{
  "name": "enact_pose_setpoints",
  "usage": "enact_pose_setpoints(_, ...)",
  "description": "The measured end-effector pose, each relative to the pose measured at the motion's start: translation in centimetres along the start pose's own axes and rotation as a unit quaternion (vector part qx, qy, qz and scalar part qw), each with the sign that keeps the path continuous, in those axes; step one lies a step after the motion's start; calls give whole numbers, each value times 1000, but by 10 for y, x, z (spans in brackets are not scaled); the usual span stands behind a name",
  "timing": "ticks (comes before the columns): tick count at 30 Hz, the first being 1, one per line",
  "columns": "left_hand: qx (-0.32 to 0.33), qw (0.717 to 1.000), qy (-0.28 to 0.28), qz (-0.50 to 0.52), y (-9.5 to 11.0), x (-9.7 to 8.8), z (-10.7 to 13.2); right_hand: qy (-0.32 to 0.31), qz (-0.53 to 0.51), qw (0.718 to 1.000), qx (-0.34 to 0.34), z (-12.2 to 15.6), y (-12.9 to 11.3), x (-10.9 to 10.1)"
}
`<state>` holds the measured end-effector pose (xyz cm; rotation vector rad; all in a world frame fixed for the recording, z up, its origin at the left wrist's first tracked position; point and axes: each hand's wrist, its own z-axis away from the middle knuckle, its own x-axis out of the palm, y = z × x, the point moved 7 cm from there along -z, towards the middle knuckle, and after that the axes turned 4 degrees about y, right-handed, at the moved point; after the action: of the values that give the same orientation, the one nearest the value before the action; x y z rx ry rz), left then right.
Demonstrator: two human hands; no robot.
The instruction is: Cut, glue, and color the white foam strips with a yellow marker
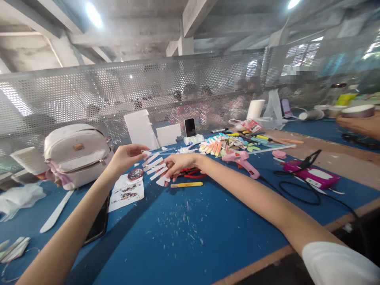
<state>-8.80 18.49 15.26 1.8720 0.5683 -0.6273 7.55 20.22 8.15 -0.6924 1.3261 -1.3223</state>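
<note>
Several narrow white paper strips (157,169) lie in a slanted row on the blue table. My left hand (128,157) is at their far left end, fingers and thumb drawn together on a small white piece. Over the right ends of the strips is my right hand (181,163), palm down, fingers apart, fingertips at the nearest pieces. A yellow utility knife (187,184) lies just in front of it. Red-handled tools (192,174) are partly hidden behind my right wrist. Beside the strips, a round tin of small dark bits (135,174) stands on a white sheet (121,200).
A white backpack (77,158) and stacked cups (29,160) stand left. A phone (190,127) leans at the back near piled coloured strips (218,145). Right are a pink glue gun (242,161), its cord and a magenta box (311,174). Another person's hand (363,124) shows far right.
</note>
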Motion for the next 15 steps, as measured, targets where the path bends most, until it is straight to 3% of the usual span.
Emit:
enact_pose_setpoints(8, -7, 999, -38, 5, 17, 5, 7, -95, 43, 993, 52, 20, -8, 7)
enact_pose_setpoints(15, -15, 997, -73, 16, 26, 13, 12, -58, 84, 994, 45, 18, -7, -3)
